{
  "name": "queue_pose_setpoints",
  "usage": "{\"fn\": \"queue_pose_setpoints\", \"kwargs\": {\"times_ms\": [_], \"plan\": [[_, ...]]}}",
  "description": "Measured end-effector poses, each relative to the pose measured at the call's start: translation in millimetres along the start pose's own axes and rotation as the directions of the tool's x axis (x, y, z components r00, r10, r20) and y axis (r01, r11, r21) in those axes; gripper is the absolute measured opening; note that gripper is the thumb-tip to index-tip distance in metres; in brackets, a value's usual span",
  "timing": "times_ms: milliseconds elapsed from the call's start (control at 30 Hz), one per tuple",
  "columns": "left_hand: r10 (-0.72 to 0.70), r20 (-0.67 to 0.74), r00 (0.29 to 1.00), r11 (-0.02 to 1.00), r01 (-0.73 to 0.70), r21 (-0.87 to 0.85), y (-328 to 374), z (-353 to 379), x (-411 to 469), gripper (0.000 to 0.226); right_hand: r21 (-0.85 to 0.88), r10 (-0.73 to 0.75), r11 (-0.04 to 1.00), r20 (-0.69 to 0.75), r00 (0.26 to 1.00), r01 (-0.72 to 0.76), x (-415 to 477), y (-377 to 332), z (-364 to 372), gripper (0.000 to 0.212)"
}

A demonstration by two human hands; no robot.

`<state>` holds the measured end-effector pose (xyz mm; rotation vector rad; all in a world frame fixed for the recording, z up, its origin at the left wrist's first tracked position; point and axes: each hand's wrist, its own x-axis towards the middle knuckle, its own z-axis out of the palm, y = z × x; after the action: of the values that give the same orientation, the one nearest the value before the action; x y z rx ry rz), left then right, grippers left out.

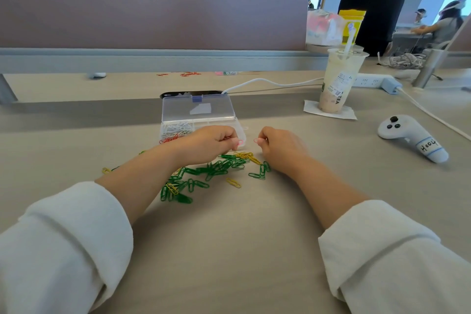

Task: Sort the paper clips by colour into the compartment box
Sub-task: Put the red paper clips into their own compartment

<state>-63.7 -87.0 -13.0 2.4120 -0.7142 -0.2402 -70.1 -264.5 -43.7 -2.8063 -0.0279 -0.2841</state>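
Pink shows in both your grips: your left hand [212,141] pinches a pink paper clip [239,142] at its fingertips, and your right hand [279,146] pinches a second pink clip [256,140], the two just apart. At 12 o'clock from your left hand the clear compartment box [198,106] stands with its lid up, silver clips [178,127] and red clips [169,139] in its left compartments. Green and yellow clips [204,173] lie loose on the table [242,237] at 6 o'clock, just below your hands.
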Motion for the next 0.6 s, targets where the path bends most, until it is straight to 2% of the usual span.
{"fn": "queue_pose_setpoints", "kwargs": {"times_ms": [167, 333, 467, 600], "plan": [[-0.017, 0.012, 1.000, 0.999, 0.016, 0.047, -1.5, -1.1, 0.2, 0.023, 0.050, 0.006, 0.999, 0.029, 1.000, -0.008, -2.1, 0.3, -1.4, 0.028], [-0.051, -0.149, 0.987, 0.986, 0.026, -0.164, -4.7, -20.0, 2.3, 0.033, 0.108, -0.018, 0.994, 0.034, 0.999, 0.014, -4.2, -2.3, -2.5, 0.032], [-0.053, -0.220, 0.974, 0.993, 0.029, -0.114, -12.1, -30.6, 0.9, 0.033, 0.137, -0.081, 0.988, 0.067, 0.994, 0.071, -4.9, -12.6, 1.1, 0.028], [-0.043, -0.257, 0.965, 0.992, 0.010, -0.128, -16.3, -38.8, 0.4, 0.028, 0.203, -0.152, 0.969, 0.032, 0.988, 0.142, -5.2, -27.0, 3.9, 0.024]]}}
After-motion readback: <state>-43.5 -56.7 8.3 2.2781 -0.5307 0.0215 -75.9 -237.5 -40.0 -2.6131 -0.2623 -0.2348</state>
